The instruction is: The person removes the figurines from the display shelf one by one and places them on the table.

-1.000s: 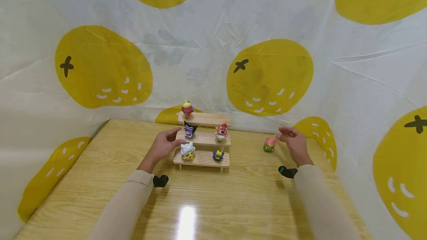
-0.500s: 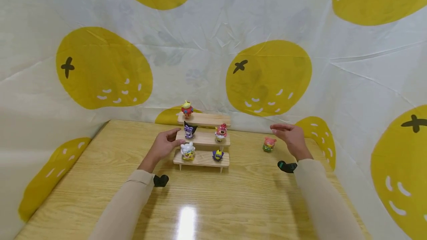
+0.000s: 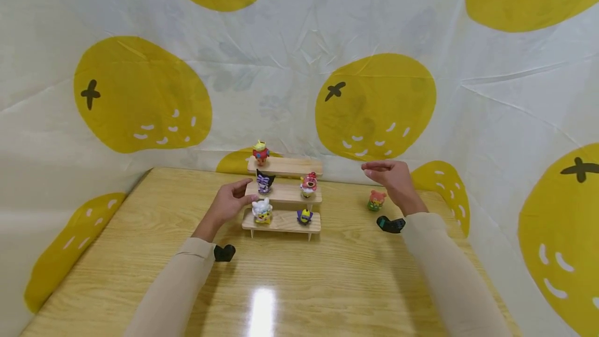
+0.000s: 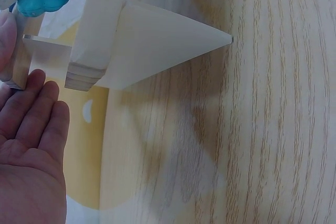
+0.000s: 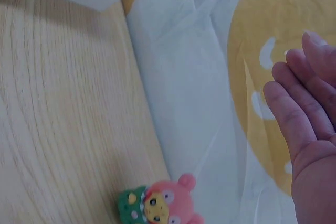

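Note:
My left hand is at the left end of a three-tier wooden display stand. In the left wrist view its fingers extend fairly straight beside the middle board's end, seemingly touching it. A white-and-yellow figurine stands on the lowest board near my thumb. Above it are a purple-and-black figurine and a red figurine with a yellow top. My right hand hovers with straight fingers, holding nothing. Below and left of it, a pink-and-green figurine stands on the table.
A red-and-white figurine stands at the middle board's right; a blue-and-yellow one is on the lowest board's right. The wooden table backs onto a white curtain printed with yellow fruit. Black wrist devices are worn at both cuffs.
My right hand has moved left and up from beside the pink-and-green figurine, its fingers straightening. The left hand stays at the stand. The figurines keep their places.

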{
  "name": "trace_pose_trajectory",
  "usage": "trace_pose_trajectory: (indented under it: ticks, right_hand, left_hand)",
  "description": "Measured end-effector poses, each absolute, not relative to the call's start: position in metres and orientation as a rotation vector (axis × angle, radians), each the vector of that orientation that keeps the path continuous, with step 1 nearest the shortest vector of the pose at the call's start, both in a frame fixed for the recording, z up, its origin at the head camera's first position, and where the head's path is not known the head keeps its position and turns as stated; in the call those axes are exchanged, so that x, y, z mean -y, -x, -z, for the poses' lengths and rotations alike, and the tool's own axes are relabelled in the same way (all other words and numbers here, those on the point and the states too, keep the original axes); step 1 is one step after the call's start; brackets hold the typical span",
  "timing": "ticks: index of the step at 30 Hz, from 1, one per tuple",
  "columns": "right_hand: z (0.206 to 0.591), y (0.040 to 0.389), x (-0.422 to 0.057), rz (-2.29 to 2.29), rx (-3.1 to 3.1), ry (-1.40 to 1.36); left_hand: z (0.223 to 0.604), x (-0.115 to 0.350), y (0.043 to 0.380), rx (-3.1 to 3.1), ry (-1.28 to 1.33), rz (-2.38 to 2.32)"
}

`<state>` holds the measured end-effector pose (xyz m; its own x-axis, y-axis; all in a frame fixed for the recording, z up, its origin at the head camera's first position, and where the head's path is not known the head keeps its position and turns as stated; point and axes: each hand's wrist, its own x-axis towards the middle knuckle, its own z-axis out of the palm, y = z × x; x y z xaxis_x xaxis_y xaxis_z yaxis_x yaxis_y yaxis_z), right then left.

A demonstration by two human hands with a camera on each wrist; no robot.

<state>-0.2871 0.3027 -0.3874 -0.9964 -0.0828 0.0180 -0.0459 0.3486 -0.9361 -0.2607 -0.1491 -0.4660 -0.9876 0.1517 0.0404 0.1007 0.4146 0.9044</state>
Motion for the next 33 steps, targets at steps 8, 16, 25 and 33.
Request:
trace_pose_trajectory:
  ticks: [8, 16, 25, 33]
  right_hand:
    - [0.373, 0.288, -0.279, 1.824, -2.507, 0.142]
    - [0.358, 0.292, -0.254, 1.832, -2.506, 0.147]
    - [0.344, 0.295, -0.227, 1.785, -2.52, 0.156]
    - [0.338, 0.296, -0.205, 1.792, -2.521, 0.232]
  left_hand:
    - [0.466, 0.15, 0.258, -2.585, -0.232, -1.673]
    - [0.467, 0.149, 0.259, -2.593, -0.242, -1.668]
    - [0.464, 0.15, 0.259, -2.59, -0.248, -1.665]
    - [0.464, 0.149, 0.259, -2.597, -0.256, -1.657]
